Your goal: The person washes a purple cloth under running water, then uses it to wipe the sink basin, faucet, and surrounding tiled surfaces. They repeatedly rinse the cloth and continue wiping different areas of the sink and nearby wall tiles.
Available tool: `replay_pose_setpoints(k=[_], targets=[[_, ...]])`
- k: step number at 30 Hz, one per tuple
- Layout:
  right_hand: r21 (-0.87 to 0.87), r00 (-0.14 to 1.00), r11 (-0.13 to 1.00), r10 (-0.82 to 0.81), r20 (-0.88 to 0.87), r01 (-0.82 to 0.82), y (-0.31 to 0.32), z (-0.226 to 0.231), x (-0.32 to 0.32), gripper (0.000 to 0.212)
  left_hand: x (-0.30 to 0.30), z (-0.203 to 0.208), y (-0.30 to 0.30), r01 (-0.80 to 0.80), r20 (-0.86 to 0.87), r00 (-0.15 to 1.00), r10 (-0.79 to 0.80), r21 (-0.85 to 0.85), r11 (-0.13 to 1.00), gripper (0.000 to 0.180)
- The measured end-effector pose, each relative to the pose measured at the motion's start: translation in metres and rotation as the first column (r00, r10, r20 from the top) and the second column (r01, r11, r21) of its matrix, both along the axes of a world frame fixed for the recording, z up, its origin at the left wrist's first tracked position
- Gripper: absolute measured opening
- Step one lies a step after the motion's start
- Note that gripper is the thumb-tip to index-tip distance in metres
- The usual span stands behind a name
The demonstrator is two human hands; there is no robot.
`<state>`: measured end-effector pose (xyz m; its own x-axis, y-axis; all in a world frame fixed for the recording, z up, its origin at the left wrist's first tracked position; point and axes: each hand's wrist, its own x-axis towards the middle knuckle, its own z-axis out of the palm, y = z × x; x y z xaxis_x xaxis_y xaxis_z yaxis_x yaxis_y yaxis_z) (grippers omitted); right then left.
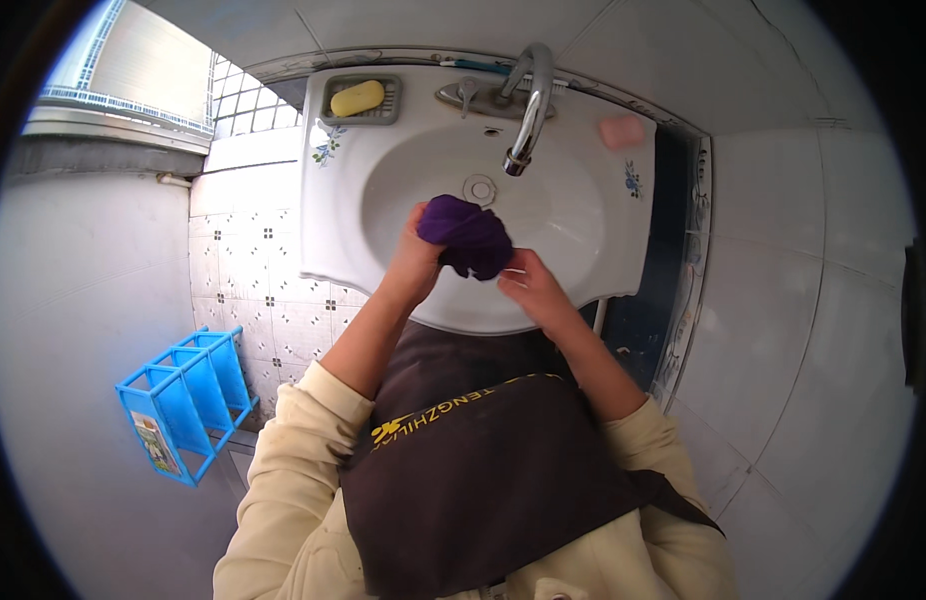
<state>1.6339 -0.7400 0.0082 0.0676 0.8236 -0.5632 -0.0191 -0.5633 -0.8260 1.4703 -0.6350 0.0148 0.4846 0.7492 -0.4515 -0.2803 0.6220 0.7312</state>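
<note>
A bunched purple cloth (465, 236) is held above the near part of the white sink basin (383, 190). My left hand (416, 262) is closed on the cloth's left side, its fingers partly hidden behind the fabric. At the lower right edge of the cloth, my right hand (531, 288) pinches the fabric with bent fingers. Beyond the cloth lies the round drain (479, 189). The curved chrome faucet (531, 120) hangs over the basin; no water shows coming from it.
A yellow soap bar (357, 98) rests in a grey soap dish (388, 113) at the sink's back left. On the back right corner lies a pink soap bar (621, 132). A blue rack (188, 400) stands low on the left. Tiled walls (763, 300) flank the sink.
</note>
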Motion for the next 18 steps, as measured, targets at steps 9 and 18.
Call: replay_pose_setpoints(k=[9,18], targets=[[0.256,0.955,0.951,0.102,0.277,-0.176,0.041,0.009,-0.042,0.085,-0.002,0.014,-0.011,0.133,-0.014,0.990,-0.140,-0.245,0.960,0.053],[-0.234,0.481,0.971,-0.178,-0.858,-0.059,0.045,0.036,-0.038,0.035,-0.019,-0.002,0.004,0.223,0.308,0.937,-0.165,-0.163,0.961,0.082]])
